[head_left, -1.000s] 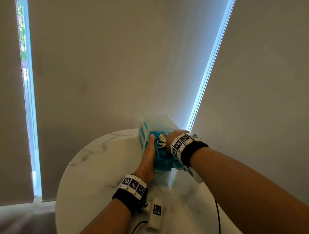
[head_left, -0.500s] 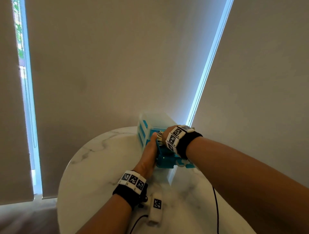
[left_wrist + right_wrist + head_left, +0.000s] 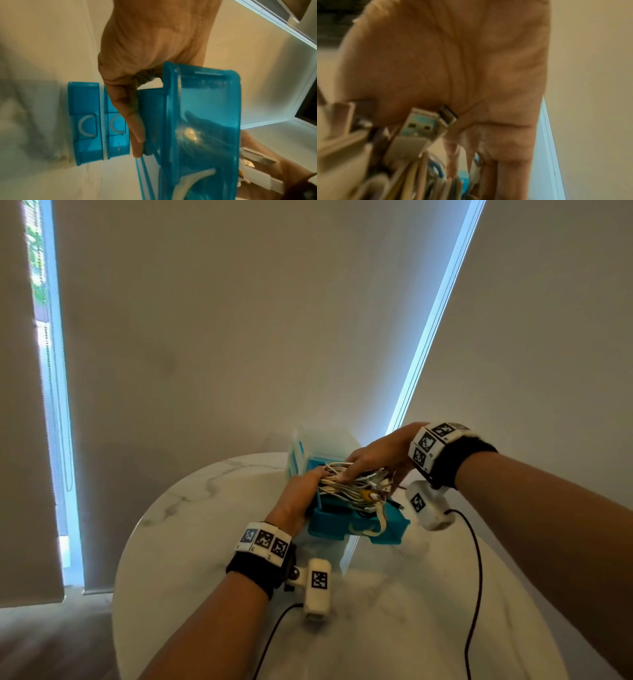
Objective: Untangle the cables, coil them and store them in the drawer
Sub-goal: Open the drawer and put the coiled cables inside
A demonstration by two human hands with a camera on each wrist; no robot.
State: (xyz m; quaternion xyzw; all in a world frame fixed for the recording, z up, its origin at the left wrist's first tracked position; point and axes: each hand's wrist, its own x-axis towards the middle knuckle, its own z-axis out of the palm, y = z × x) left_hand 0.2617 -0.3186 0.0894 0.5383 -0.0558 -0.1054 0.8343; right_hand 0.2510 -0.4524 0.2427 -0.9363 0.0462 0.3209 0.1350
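A tangled bundle of white and yellowish cables (image 3: 352, 484) hangs just above the pulled-out blue drawer (image 3: 342, 525) of a small drawer unit (image 3: 322, 440). My right hand (image 3: 376, 457) grips the bundle from above, fingers curled into it. One white loop still droops over the drawer's front. The right wrist view shows the right hand (image 3: 453, 67) with USB plugs (image 3: 419, 125) sticking out under the palm. My left hand (image 3: 301, 494) holds the drawer's left wall. In the left wrist view, the fingers (image 3: 135, 121) lie along the outside of the drawer (image 3: 205, 108); the thumb is hidden.
The unit stands at the far edge of a round white marble table (image 3: 205, 542). Two lower blue drawers (image 3: 85, 121) are closed. Black leads (image 3: 476, 577) from the wrist cameras trail over the near tabletop. Closed blinds hang close behind the table.
My right hand has come up out of the drawer with the cable bundle in its grip. The drawer now sits further out towards me, and my left hand stays at its left wall.
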